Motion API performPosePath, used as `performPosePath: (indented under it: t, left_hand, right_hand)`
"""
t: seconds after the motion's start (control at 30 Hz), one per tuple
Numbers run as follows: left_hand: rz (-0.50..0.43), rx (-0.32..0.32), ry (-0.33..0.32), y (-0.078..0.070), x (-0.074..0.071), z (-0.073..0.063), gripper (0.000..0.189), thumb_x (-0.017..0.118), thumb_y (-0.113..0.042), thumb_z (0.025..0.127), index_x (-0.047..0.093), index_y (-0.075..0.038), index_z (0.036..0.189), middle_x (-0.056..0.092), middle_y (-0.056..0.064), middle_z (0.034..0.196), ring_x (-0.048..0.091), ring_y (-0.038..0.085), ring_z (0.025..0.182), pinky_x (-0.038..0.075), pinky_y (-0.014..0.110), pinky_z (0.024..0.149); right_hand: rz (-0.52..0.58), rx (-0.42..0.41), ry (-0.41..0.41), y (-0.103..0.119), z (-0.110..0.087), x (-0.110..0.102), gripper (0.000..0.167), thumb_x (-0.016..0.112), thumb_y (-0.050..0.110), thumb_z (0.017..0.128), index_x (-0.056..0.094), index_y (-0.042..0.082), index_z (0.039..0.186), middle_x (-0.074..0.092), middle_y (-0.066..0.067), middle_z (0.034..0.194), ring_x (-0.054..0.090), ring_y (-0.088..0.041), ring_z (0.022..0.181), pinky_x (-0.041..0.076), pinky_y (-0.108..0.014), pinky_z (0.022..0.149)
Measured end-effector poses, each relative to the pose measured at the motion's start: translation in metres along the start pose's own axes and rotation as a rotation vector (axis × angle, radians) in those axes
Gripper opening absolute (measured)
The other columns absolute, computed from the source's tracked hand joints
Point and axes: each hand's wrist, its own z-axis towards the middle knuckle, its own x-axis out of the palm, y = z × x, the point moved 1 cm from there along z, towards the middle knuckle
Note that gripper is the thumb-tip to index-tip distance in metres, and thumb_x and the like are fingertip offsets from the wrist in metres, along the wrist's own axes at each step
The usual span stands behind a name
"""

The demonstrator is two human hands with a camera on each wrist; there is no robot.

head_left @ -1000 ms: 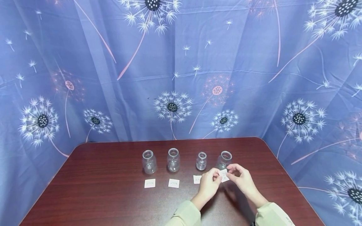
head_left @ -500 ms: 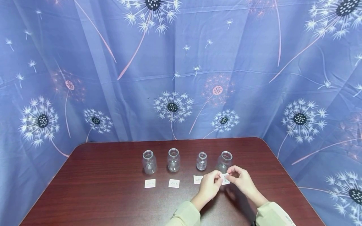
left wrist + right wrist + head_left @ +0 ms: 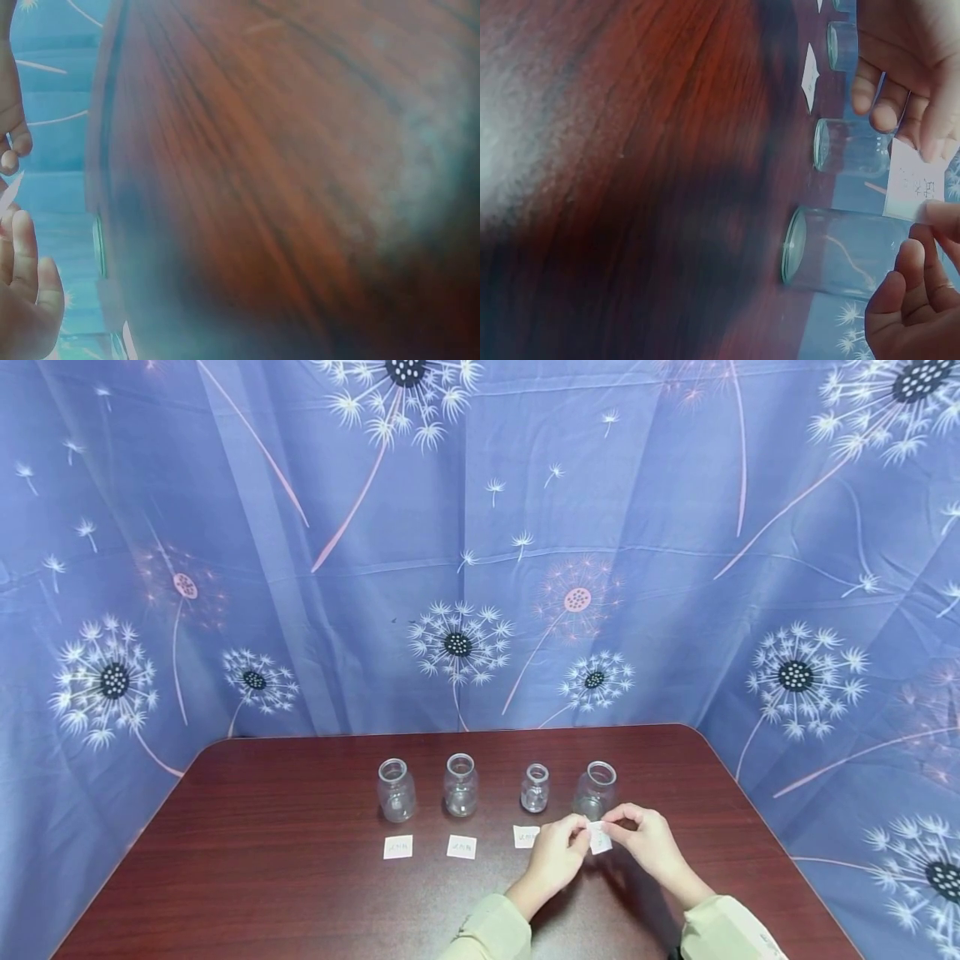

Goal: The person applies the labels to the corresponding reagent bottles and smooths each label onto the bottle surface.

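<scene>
Between both hands, just in front of the rightmost glass jar (image 3: 597, 790), is a small white paper slip (image 3: 600, 837) with handwriting on it. My left hand (image 3: 557, 856) pinches its left edge between thumb and forefinger. The opposite upper corner is pinched by my right hand (image 3: 651, 845). In the right wrist view the written face of the paper slip (image 3: 913, 184) shows above the table, with the large jar (image 3: 840, 251) close by. Only part of the hands and a sliver of the paper slip (image 3: 10, 192) appear at the left wrist view's edge.
Left of the hands stand a small open jar (image 3: 534, 790) and two larger ones, the middle jar (image 3: 461, 789) and leftmost jar (image 3: 396, 793). White slips lie before them: one slip (image 3: 398, 847), another slip (image 3: 461, 847), and a third slip (image 3: 526, 837). A patterned curtain (image 3: 360, 652) surrounds the table.
The pinched slip has turned and dropped slightly toward the table's front, its upper edge now between the fingertips. Both hands have shifted a little. Jars and lying slips stay put.
</scene>
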Motion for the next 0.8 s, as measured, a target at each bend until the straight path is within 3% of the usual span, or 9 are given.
performPosePath:
  t: [0.13,0.33,0.67,0.8]
  left_hand:
    - [-0.05,-0.022,0.029,-0.0018,-0.001,0.0001,0.014,0.051,-0.012,0.085,0.064,-0.01,0.087,0.063,-0.001,0.061,0.048,-0.01,0.052,0.036,0.007,0.051]
    - [-0.083,-0.043,0.056,-0.0051,-0.0024,0.0011,0.016,0.049,-0.012,0.085,0.065,-0.008,0.086,0.065,0.003,0.064,0.049,-0.01,0.053,0.036,0.007,0.051]
    - [-0.1,-0.048,0.081,-0.0039,-0.0018,0.0013,0.016,0.049,-0.011,0.082,0.064,-0.009,0.077,0.065,0.0,0.061,0.046,-0.012,0.052,0.035,0.007,0.051]
    - [-0.134,-0.069,0.132,-0.0022,-0.0009,0.0013,0.017,0.049,-0.011,0.083,0.065,-0.008,0.077,0.067,0.0,0.064,0.056,-0.002,0.054,0.038,0.008,0.052]
  right_hand:
    - [-0.064,0.032,0.001,0.0007,-0.0002,-0.002,0.008,0.07,0.001,0.066,0.066,0.007,0.068,0.065,-0.006,0.066,0.046,0.005,0.058,0.039,-0.016,0.049]
    - [-0.06,0.011,-0.017,0.0025,-0.0009,-0.003,0.011,0.071,-0.002,0.065,0.066,0.008,0.068,0.064,-0.004,0.066,0.045,0.006,0.057,0.038,-0.014,0.049]
    - [-0.036,-0.078,-0.017,-0.0001,-0.001,-0.003,0.014,0.07,-0.006,0.064,0.066,0.007,0.069,0.059,0.001,0.063,0.042,0.005,0.054,0.036,-0.014,0.046]
    - [-0.03,-0.1,0.004,-0.0019,-0.0002,-0.0036,0.015,0.069,-0.008,0.065,0.066,0.006,0.07,0.059,0.002,0.064,0.042,0.005,0.055,0.037,-0.016,0.046]
